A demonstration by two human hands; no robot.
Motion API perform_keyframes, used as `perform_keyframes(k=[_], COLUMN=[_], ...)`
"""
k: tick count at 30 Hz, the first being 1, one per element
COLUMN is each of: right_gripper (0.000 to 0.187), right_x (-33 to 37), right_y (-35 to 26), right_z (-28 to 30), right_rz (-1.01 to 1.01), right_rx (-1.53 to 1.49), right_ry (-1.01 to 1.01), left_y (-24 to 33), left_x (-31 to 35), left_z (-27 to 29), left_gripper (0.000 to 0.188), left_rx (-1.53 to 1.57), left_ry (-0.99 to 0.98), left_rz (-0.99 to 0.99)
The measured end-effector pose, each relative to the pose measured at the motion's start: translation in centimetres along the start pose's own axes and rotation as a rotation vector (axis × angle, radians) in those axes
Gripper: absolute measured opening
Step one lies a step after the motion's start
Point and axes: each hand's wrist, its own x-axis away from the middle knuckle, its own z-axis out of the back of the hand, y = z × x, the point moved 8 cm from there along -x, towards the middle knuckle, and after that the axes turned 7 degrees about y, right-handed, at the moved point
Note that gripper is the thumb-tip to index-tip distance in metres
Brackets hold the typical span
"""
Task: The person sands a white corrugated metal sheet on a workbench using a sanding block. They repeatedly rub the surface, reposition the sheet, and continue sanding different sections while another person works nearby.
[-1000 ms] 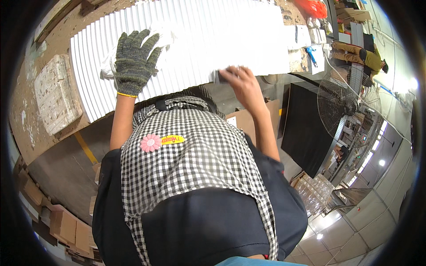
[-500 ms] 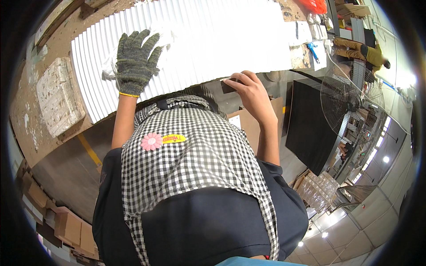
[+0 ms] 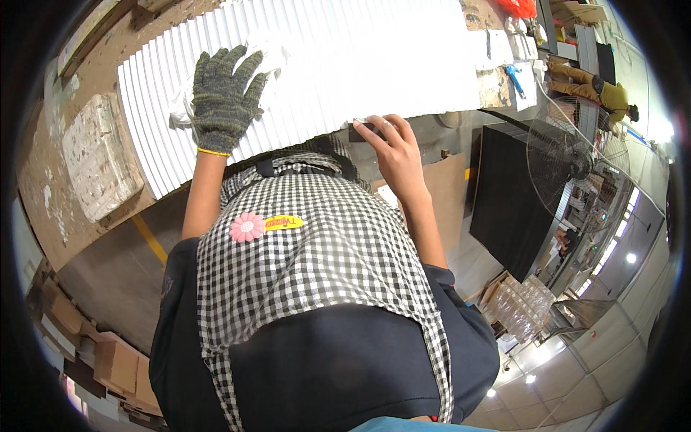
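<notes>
**Dark block (image 3: 355, 135) held at the near edge of the white strips (image 3: 345, 65)**

The white strips lie side by side in a broad sheet across the tabletop (image 3: 43, 173), their middle and right part washed out by glare. The left hand (image 3: 227, 101), in a dark knitted glove with a yellow cuff, rests palm down with fingers spread over a crumpled white cloth (image 3: 272, 61) on the strips; its grip is released, pressing rather than grasping. The right hand (image 3: 398, 153) is bare, its grip closed around the small dark block between thumb and fingers, right at the strips' near edge — whether block and edge touch, I cannot tell.

The step in hand looks like working that edge with the block while the gloved palm steadies the sheet. From here, another pass would call for keeping the block level against the edge and the palm firm, so no strip slides out of line.

A pale, scuffed slab (image 3: 101, 158) sits on the tabletop to the left of the strips; a blue tool (image 3: 515, 81) lies beyond their right end — well apart from both hands.
</notes>
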Motion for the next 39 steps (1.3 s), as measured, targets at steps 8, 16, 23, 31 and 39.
perform_keyframes(k=[8,16,23,31,39], right_gripper=[0.053,0.053,0.047,0.06,0.048], right_x=[0.6,1.2,-0.2,-8.7,-27.6], right_y=[0.1,0.6,1.9,4.4,7.9], right_z=[0.9,0.9,0.6,-4.3,-10.2], right_rz=[0.046,0.027,-0.021,0.06,0.171], right_rx=[0.016,0.012,-0.007,-0.014,0.072], right_ry=[0.014,0.087,-0.004,0.077,0.358], left_y=[-0.1,0.1,0.0,-0.2,-0.3], left_x=[0.1,-0.1,0.0,0.5,0.2], left_z=[-0.1,0.1,0.3,-0.1,-0.1], left_gripper=[0.046,0.044,0.043,0.043,0.045], left_rx=[0.008,-0.02,0.031,0.039,0.047], left_ry=[-0.004,-0.008,0.049,0.033,0.003], left_rz=[0.004,0.009,0.006,0.034,0.061])
